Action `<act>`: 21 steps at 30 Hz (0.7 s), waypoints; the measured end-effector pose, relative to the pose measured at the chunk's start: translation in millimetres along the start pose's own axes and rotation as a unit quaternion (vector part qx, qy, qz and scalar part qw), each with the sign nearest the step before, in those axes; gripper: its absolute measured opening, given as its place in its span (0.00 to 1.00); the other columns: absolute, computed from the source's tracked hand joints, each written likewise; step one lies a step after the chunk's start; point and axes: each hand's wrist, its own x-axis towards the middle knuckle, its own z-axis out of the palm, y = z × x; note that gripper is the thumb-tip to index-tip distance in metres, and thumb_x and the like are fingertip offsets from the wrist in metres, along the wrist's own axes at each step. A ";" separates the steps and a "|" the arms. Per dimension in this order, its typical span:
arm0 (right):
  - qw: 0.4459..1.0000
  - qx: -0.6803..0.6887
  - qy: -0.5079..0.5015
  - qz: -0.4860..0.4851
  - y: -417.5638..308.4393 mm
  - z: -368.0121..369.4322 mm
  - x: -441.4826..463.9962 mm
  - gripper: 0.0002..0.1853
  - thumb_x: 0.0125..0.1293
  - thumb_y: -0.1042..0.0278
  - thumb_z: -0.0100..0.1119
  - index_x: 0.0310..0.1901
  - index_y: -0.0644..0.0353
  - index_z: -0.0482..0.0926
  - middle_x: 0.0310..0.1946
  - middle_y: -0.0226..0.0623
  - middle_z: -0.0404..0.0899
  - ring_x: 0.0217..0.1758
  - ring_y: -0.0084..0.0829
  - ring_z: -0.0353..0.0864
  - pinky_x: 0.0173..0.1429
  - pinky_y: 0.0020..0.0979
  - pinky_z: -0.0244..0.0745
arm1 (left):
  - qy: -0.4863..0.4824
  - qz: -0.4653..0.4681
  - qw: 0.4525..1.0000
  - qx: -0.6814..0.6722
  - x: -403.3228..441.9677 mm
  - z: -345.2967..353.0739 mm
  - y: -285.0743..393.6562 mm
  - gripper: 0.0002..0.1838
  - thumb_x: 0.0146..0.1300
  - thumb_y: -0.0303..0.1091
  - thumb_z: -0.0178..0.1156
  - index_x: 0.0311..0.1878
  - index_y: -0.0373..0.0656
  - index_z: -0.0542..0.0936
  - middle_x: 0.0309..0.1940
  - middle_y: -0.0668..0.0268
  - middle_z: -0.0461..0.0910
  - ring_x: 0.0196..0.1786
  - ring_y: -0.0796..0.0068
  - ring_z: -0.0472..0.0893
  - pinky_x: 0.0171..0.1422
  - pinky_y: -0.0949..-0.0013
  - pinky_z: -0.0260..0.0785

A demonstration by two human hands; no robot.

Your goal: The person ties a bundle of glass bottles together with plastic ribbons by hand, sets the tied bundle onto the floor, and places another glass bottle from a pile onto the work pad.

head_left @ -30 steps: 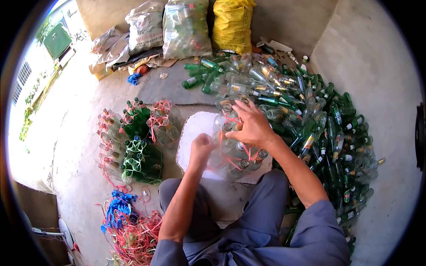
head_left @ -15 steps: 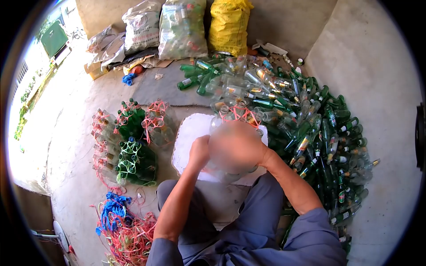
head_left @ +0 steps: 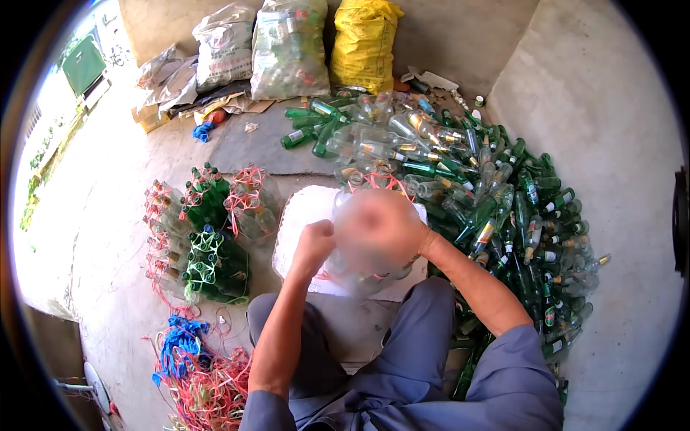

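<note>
Closest to me, the person sits with grey-blue trousers (head_left: pixel 420 327) spread at the knees, low in the frame. At lower left, by the knee on that side, lies a tangle of pink and pale green ribbon (head_left: pixel 215 391), with a heap of blue strips (head_left: pixel 183 346) against its upper edge. Between and beyond the knees, mid-frame, a bundle of clear bottles (head_left: pixel 361 281) stands on a white board (head_left: pixel 293 219), pink ribbon (head_left: pixel 384 180) strung about the necks at its far side. The left hand (head_left: pixel 314 244) is curled at the bundle's left edge; the right hand (head_left: pixel 402 231) reaches over it from the right. The two are near each other, but a blur covers the right one and much of the bundle, so I can't tell whether they touch or what either one grips.

Left of the board stand tied bundles: green bottles under pale green ribbon (head_left: pixel 219 266) in front, another green bundle (head_left: pixel 207 197) behind, clear bottles to both sides. Loose bottles (head_left: pixel 517 215), green and clear, sprawl down the right side. At the top of the frame, cardboard (head_left: pixel 152 113) lies left of a white sack (head_left: pixel 224 52), a see-through sack (head_left: pixel 289 54) and a yellow sack (head_left: pixel 365 47), all against the back wall (head_left: pixel 453 43).
</note>
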 end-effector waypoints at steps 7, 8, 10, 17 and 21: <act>0.991 -0.099 -0.049 -0.076 19.8 -41.7 0.6 0.07 0.59 0.71 0.66 0.37 0.63 0.82 0.31 0.39 0.84 0.36 0.34 0.83 0.44 0.35 0.78 | -0.040 -0.047 0.996 -0.062 -10.1 -0.4 24.5 0.10 0.63 0.31 0.68 0.28 0.40 0.78 0.19 0.78 0.69 0.21 0.89 0.61 0.24 0.76 0.50; 0.990 -0.108 -0.052 -0.078 21.9 -43.9 -0.9 0.07 0.59 0.71 0.66 0.37 0.62 0.81 0.31 0.39 0.84 0.36 0.35 0.83 0.44 0.36 0.78 | -0.059 -0.085 0.987 -0.123 -10.8 -0.6 29.8 0.10 0.63 0.32 0.68 0.29 0.41 0.78 0.19 0.78 0.68 0.20 0.89 0.60 0.23 0.76 0.47; 0.988 -0.121 -0.050 -0.083 23.6 -45.8 -5.5 0.07 0.59 0.70 0.66 0.37 0.62 0.81 0.31 0.39 0.83 0.36 0.36 0.83 0.44 0.37 0.77 | -0.073 -0.096 0.965 -0.233 -10.2 -4.8 30.5 0.05 0.62 0.28 0.66 0.34 0.42 0.78 0.19 0.79 0.67 0.17 0.90 0.56 0.21 0.76 0.41; 0.985 -0.147 -0.013 -0.091 29.5 -52.3 -19.9 0.07 0.58 0.69 0.67 0.35 0.59 0.80 0.29 0.40 0.81 0.35 0.42 0.81 0.43 0.40 0.76 | -0.053 -0.089 0.943 -0.315 -11.0 -6.3 29.8 0.04 0.61 0.24 0.64 0.36 0.40 0.77 0.20 0.78 0.69 0.16 0.90 0.58 0.20 0.78 0.43; 0.985 -0.156 0.016 -0.078 22.4 -51.1 -34.7 0.07 0.57 0.69 0.67 0.35 0.59 0.79 0.28 0.40 0.79 0.35 0.44 0.80 0.42 0.41 0.75 | -0.040 -0.080 0.954 -0.286 -14.3 3.8 32.4 0.04 0.61 0.24 0.64 0.37 0.40 0.77 0.20 0.78 0.69 0.16 0.89 0.58 0.20 0.77 0.43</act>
